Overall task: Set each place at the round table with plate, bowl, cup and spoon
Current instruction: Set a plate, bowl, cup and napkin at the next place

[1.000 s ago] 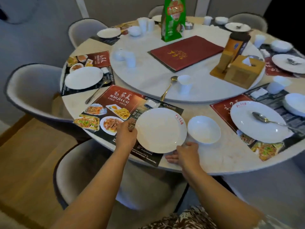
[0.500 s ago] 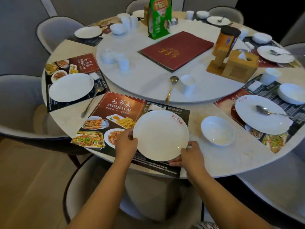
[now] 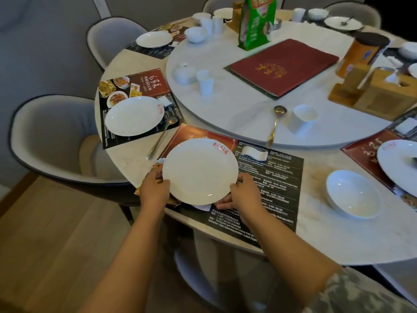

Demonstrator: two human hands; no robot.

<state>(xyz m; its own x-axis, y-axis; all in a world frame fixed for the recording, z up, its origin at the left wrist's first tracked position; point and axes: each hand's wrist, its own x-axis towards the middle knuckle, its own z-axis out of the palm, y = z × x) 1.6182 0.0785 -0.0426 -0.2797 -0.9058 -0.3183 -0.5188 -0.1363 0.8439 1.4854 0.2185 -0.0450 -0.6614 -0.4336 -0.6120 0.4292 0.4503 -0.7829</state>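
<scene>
The white plate (image 3: 200, 171) sits over the left end of the dark printed placemat (image 3: 270, 186) at the near edge of the round table (image 3: 327, 240), and it is held from both sides: the left hand (image 3: 154, 188) curls round its left rim, while the right hand (image 3: 244, 195) grips the near-right rim, thumb on top and fingers (image 3: 223, 203) tucked beneath. Whether the plate rests flat on the mat or hangs just above it, I cannot tell from here. This place looks only begun, I judge: the bowl (image 3: 353, 194) waits well to the right on the bare marble, and the gold spoon (image 3: 275, 125) and a white cup (image 3: 303, 118) stand side by side up on the raised turntable (image 3: 225, 109), beyond the mat's far edge, none of them yet brought to the setting. A small white rest (image 3: 253, 152) lies on the mat just beyond the plate. The place to the left has a second plate (image 3: 134, 115) on its own mat with a long spoon (image 3: 161, 137) just beside it, but no bowl or cup; a lidded pot (image 3: 184, 72) and another cup (image 3: 205, 81) sit on the turntable near it. At the far right edge a further plate (image 3: 397, 163) shows in part. Far places carry plates, bowls and cups, so most of the round seems dressed. A red menu book (image 3: 284, 66), a green packet (image 3: 256, 21) and a wooden tissue holder (image 3: 381, 91) occupy the middle.
</scene>
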